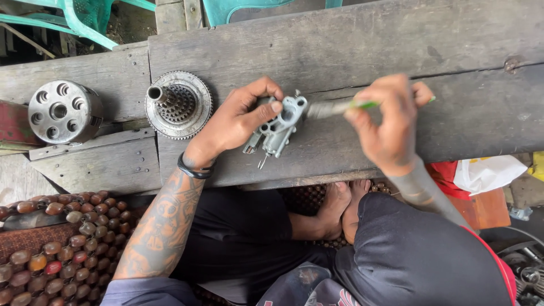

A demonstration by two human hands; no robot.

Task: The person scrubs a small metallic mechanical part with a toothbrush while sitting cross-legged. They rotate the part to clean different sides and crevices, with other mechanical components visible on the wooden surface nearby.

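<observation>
Left hand (238, 122) pinches a grey cast-metal part (279, 127) against the rough wooden worktop (351, 39). Right hand (388, 122), fingers curled, grips a green-handled brush (340, 106), its blurred tip touching the part. A toothed round gear (178, 105) lies just left.

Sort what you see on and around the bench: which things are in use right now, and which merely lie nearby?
In use:
- left hand gripping the small grey cast-metal part with round openings
- right hand holding the green-handled brush against that part

Lying about:
- toothed round metal gear with a splined shaft
- grey metal drum with round holes
- worn grey wooden bench
- brown beaded mat
</observation>
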